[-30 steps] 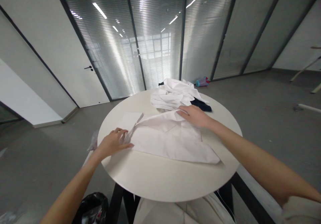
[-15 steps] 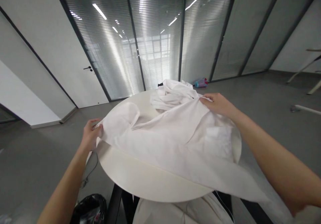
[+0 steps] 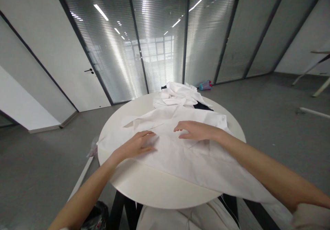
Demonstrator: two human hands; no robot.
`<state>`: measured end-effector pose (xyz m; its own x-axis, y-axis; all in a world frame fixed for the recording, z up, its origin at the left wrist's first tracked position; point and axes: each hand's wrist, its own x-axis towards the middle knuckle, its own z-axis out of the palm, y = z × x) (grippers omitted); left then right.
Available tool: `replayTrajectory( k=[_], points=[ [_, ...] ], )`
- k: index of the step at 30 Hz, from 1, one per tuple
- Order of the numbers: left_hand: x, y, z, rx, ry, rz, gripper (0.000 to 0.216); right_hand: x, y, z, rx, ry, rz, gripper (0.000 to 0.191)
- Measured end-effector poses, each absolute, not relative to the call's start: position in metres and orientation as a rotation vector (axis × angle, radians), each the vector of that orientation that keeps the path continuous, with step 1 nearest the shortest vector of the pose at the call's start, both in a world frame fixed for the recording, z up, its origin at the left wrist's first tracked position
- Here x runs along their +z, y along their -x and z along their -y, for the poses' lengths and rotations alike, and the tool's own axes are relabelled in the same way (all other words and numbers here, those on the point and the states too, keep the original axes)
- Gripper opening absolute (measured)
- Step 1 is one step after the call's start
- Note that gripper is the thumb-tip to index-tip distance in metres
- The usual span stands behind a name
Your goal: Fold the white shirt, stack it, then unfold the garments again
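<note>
A white garment (image 3: 180, 157), perhaps a shirt, lies spread over the round white table (image 3: 152, 185); one part hangs past the edge at lower right. My left hand (image 3: 139, 143) is over the left-middle of the cloth, fingers stretched forward and apart, gripping nothing. Facing it, my right hand (image 3: 194, 130) hovers at or just above the cloth with fingers loosely bent and apart. Whether either hand touches the fabric I cannot tell. Behind the garment sits a crumpled heap of white cloth (image 3: 177, 94), with a dark cloth (image 3: 203, 106) showing beside it.
A bin with a black bag (image 3: 96, 214) stands on the floor at lower left. Beyond the table are a blue and pink object (image 3: 205, 85) on the floor and a glass partition with blinds (image 3: 160, 51). Pale furniture legs (image 3: 306, 72) show at right.
Both hands have let go of the garment's edges and moved inward over its middle. The cloth, stretched and raised before, now lies flatter, and the dark cloth behind is uncovered.
</note>
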<state>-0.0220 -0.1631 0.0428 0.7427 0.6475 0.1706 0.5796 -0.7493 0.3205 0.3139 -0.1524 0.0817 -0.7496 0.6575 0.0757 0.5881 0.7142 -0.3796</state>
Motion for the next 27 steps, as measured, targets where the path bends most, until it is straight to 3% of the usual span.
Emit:
replayTrajectory(
  k=[3, 8, 10, 15, 18, 22, 27],
  points=[
    [0.031, 0.002, 0.156, 0.325, -2.811, -0.983, 0.061, 0.064, -0.302, 0.143, 0.356, 1.074, 2.761, 0.049],
    [0.042, 0.002, 0.159, 0.254, -2.866, -1.039, 0.027, 0.04, -0.295, 0.124, 0.19, 1.362, 2.736, 0.063],
    [0.063, 0.007, 0.18, 0.204, -2.841, -0.995, 0.023, 0.036, -0.291, 0.121, 0.172, 1.418, 2.7, 0.064],
    [0.122, 0.042, 0.261, -0.055, -2.561, -0.847, 0.024, 0.033, -0.286, 0.119, 0.33, 1.457, 2.605, 0.048],
    [0.137, 0.065, 0.291, -0.137, -2.401, -0.869, 0.046, 0.035, -0.283, 0.121, 0.493, 1.437, 2.534, 0.03],
    [0.127, 0.082, 0.28, 0.037, -2.441, -1.165, 0.049, 0.04, -0.275, 0.125, 0.417, 1.375, 2.585, 0.006],
    [0.095, 0.083, 0.212, 0.168, -2.484, -1.217, 0.046, 0.052, -0.262, 0.135, 0.111, 1.31, 2.613, 0.01]
  ],
)
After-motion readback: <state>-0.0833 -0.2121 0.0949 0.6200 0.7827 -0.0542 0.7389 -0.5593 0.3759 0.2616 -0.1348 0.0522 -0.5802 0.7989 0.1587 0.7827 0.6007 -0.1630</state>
